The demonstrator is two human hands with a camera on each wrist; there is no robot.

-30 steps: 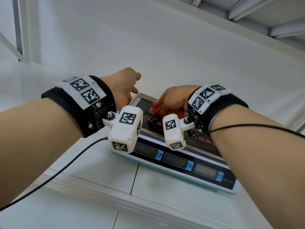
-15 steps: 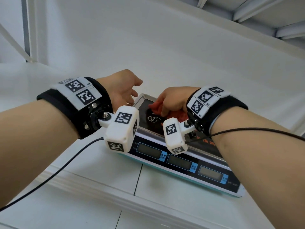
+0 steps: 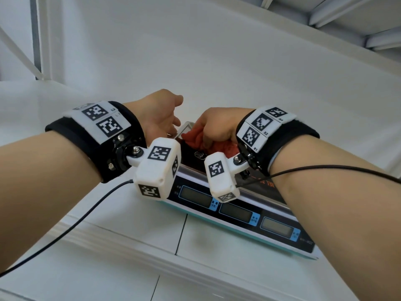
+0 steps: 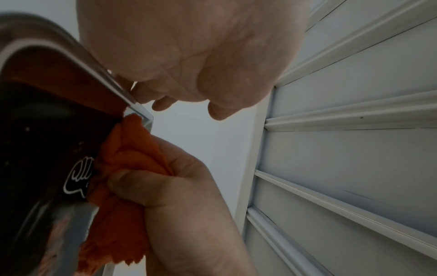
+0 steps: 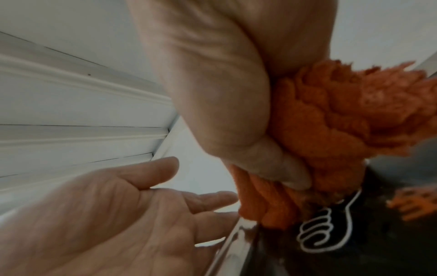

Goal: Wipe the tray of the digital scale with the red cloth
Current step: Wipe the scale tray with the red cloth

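A bare, staged test or recording space rather than a lived-in home or a working shop — almost everything in sight is plain white. The bench (image 3: 134,233) is made of white panels with thin dark seams, and a white wall (image 3: 195,61) rises behind it. At 1 o'clock, white beams (image 3: 338,11) run overhead; at 10 o'clock stands a white frame post (image 3: 41,35). The wrist views show white slatted panels (image 4: 354,130) with raised ribs. The only trade item is a digital scale (image 3: 238,211) with three display windows — the kind used on a shop counter.
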